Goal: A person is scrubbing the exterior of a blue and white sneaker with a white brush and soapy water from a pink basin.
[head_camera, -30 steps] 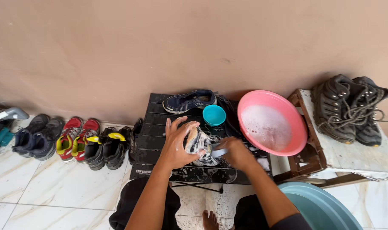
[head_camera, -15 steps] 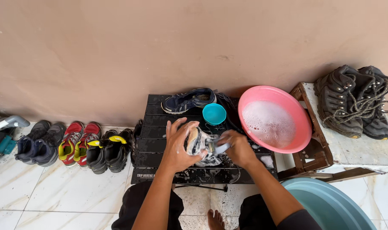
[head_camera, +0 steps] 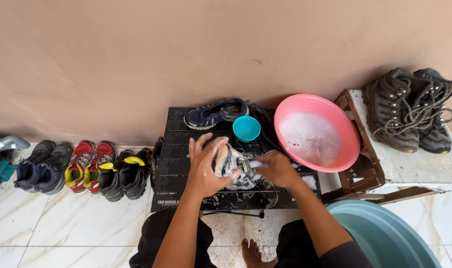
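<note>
beige wall behind a low black desk (head_camera: 186, 171); left hand (head_camera: 204, 171) braces a soapy shoe (head_camera: 234, 166) steady, right hand (head_camera: 275, 168) grips a brush (head_camera: 256, 164) against it, pink basin (head_camera: 347, 134) of suds within reach.

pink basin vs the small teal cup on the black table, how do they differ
The round pink plastic basin is far wider than the small teal plastic cup. The pink basin holds white soapy foam; the teal cup's inside looks bare. The basin sits tilted at the black slatted table's right edge, while the cup stands upright on it. Both are round and open-topped.
</note>
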